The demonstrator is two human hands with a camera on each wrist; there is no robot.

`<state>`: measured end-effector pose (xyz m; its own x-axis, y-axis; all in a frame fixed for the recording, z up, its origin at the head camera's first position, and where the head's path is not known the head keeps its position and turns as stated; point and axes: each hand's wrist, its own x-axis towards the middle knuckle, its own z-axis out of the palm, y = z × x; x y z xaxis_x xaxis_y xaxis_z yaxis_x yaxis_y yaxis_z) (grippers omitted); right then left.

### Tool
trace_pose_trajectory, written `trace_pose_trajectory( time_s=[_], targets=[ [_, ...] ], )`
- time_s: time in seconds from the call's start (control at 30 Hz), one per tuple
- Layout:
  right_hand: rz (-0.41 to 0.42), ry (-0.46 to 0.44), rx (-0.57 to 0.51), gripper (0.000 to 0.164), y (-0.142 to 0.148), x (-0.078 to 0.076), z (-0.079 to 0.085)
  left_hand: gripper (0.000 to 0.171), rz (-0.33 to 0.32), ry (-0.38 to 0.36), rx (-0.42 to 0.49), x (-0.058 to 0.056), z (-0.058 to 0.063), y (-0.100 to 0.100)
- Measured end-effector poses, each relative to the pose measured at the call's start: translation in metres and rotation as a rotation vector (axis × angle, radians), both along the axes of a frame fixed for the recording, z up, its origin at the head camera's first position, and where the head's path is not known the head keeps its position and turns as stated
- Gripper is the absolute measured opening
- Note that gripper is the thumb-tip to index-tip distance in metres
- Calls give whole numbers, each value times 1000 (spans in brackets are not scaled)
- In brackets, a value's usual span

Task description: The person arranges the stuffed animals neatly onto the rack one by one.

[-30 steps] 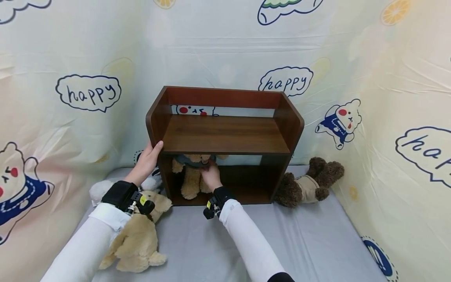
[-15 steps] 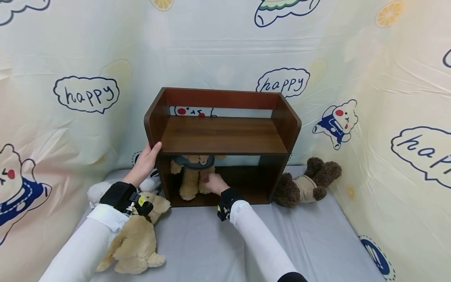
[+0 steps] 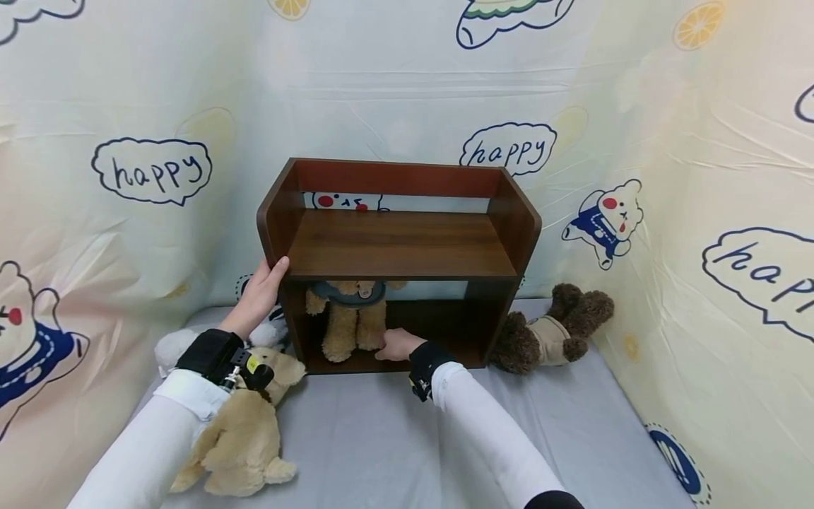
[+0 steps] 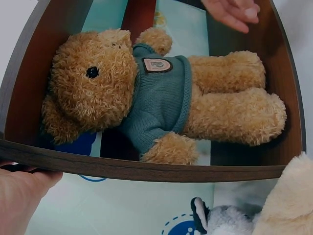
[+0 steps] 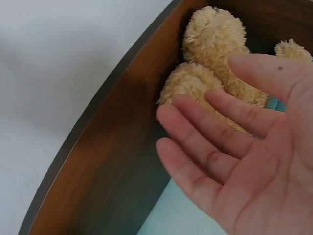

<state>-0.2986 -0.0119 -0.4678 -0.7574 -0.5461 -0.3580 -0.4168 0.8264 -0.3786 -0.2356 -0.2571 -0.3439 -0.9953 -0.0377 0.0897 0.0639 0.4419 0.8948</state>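
The right hand [image 3: 400, 344], fingers loosely released, is the nearer one, just right of the teddy bear [image 3: 346, 311], which stands upright, long axis vertical, inside the wooden shelf's [image 3: 407, 244] lower level; the left hand [image 3: 261, 293] touches the shelf's outer left side, its finger curl hidden; patterned cloth [image 3: 394, 92] hangs behind

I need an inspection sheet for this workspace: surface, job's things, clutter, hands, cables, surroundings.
Surface: grey sheet, lightly creased.
Job's things: brown shelf on the sheet; teddy in a teal sweater, upright in the lower compartment's left part.
Clutter: tan plush and partly hidden grey-white plush at left; brown plush lying at right.
Hands: left hand grips the shelf's left side; right hand, by the teddy's legs, holds nothing, contact unclear.
Cables: nothing seen.
Surroundings: pale printed curtain behind and at both sides.
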Motion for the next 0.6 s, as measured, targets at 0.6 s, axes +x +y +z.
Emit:
trace_pose_trajectory(
  time_s=[0.6],
  targets=[
    [54, 9, 86, 30, 50, 13, -10, 70, -2, -8, 0, 1, -1, 1]
  ],
)
